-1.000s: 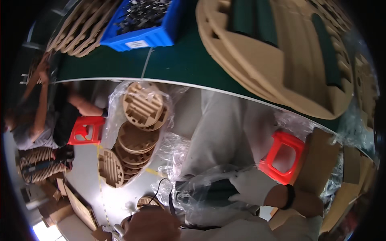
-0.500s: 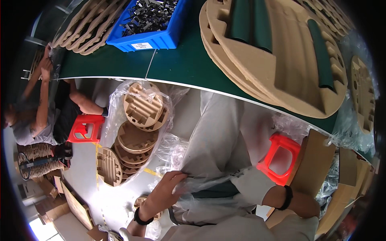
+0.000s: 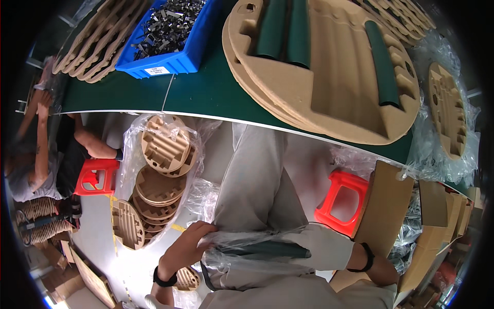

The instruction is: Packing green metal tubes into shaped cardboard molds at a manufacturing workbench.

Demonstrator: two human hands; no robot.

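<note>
My left hand point(image 3: 188, 248), with a black band at its wrist, is closed on the edge of a clear plastic bag point(image 3: 231, 243) over my lap. Inside or under that bag lies a dark green tube point(image 3: 278, 250), stretched crosswise over my light grey trousers. Of my right hand point(image 3: 357, 257) only the part by the black wristband shows. Light grey cloth beside the tube's right end covers its fingers, so what they hold cannot be made out. On the table above, similar green tubes point(image 3: 382, 64) rest in the grooves of a round brown moulded tray point(image 3: 339, 103).
A blue bin point(image 3: 170, 64) of small metal clips stands on the green table point(image 3: 200, 92). Bagged round trays point(image 3: 162, 185) lie on the floor at left. Red stools point(image 3: 342, 203) stand at both sides. Cardboard boxes point(image 3: 381, 206) are at right; another person point(image 3: 43, 149) works at far left.
The view has shifted, so most things sit further left. The plastic now lies lower and flatter, and more of the green tube shows. My left hand keeps hold of the bag.
</note>
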